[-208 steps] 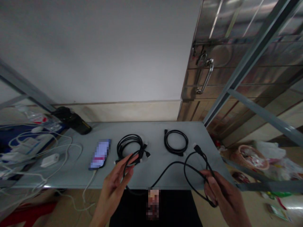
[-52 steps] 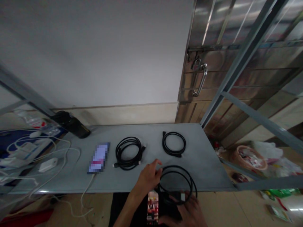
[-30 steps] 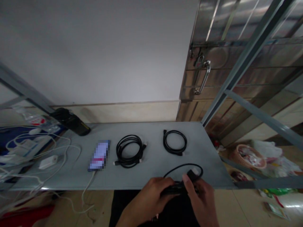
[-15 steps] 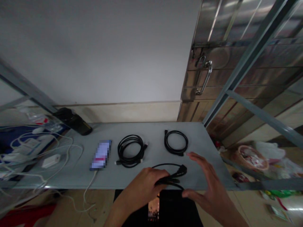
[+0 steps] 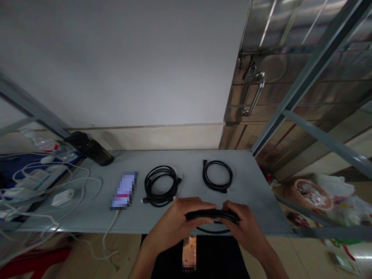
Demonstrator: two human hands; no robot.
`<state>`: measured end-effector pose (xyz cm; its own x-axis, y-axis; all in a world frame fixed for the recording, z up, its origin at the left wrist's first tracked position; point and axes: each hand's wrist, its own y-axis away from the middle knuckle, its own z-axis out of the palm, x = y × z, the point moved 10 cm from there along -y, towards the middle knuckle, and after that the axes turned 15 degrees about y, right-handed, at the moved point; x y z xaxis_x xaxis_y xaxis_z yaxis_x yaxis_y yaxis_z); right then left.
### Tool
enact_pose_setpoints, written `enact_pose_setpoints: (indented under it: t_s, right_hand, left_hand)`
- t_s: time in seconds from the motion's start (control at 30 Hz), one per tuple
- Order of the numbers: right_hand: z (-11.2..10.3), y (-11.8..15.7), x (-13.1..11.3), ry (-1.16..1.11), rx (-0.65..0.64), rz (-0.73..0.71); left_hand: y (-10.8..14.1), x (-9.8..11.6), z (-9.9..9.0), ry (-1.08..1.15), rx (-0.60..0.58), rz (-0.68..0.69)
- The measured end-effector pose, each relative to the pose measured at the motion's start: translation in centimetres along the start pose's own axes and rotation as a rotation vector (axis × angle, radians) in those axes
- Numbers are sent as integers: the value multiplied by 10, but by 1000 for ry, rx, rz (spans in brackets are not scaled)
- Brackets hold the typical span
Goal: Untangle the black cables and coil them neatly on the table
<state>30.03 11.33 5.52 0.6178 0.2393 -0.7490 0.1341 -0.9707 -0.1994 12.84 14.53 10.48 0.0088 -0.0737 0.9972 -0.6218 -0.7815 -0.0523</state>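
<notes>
A bundled black cable point(image 5: 213, 214) is held between both hands over the front edge of the grey table point(image 5: 188, 159). My left hand point(image 5: 186, 217) is closed round its left end, and my right hand point(image 5: 242, 221) grips its right end. One loop of the cable hangs below the bundle. Beyond my left hand lies a coiled black cable point(image 5: 160, 186) with light-tipped plugs. Another, smaller black coil point(image 5: 217, 176) rests flat on the table beyond my right hand.
A phone point(image 5: 124, 190) with a white cord, a white adapter point(image 5: 62, 197) and a dark bottle point(image 5: 90, 149) are on the left. White cables tangle at the far left. Metal posts point(image 5: 290, 97) rise at the right, with a basket point(image 5: 312, 193) beyond. A lit phone point(image 5: 189, 252) is on my lap.
My right hand was open beside the cable and has moved left and closed on it. The cable's loose end and plug, visible before, are now gathered between both hands.
</notes>
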Motion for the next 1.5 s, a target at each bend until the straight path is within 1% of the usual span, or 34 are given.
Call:
enact_pose_setpoints:
  t_s: [0.1,0.17,0.23,0.37,0.43,0.57,0.67,0.77,0.83,0.93,1.03,1.1,1.17,1.23,1.3,1.37,1.4,1.5]
  right_hand:
    - [-1,-7,0,15,100,-35]
    - [6,-9,6,18,140,-40]
    - [18,-10,17,10,143,-33]
    - [40,-4,37,-29,120,-26]
    - [45,2,46,-43,136,-14]
    - [47,11,62,-72,187,38]
    - [52,15,68,-144,159,52]
    - [58,16,70,-221,122,45]
    - [61,17,72,-248,115,46]
    - [67,19,77,-273,93,62]
    - [72,21,79,-295,43,95]
    - [72,21,73,-266,16,118]
    - [65,19,60,-201,3,116]
    - [55,17,42,-136,9,88]
    - [46,14,23,-87,10,52]
    - [41,12,6,-53,-9,17]
    - [40,11,-2,-40,-31,-5]
    - [39,7,-26,-32,-102,-93]
  left_hand:
    - [-7,-13,-10,99,72,26]
    - [-10,-27,-19,83,128,55]
    - [-11,-44,-26,36,168,72]
    - [-5,-78,-32,-2,203,39]
    - [-1,-92,-35,-2,234,15]
    - [3,-114,-35,28,271,-36]
    - [4,-122,-34,48,277,-43]
    - [5,-125,-33,45,259,-39]
    - [5,-126,-34,18,242,-44]
    - [8,-128,-37,-50,247,-47]
    - [11,-125,-39,-109,266,-37]
    - [13,-118,-37,-100,255,-42]
    - [14,-107,-32,-69,215,-82]
    - [16,-91,-26,-46,156,-152]
    - [19,-75,-20,-8,73,-243]
    - [26,-60,-10,68,-55,-344]
    - [29,-50,-5,88,-124,-368]
    - [37,-20,2,77,-298,-327]
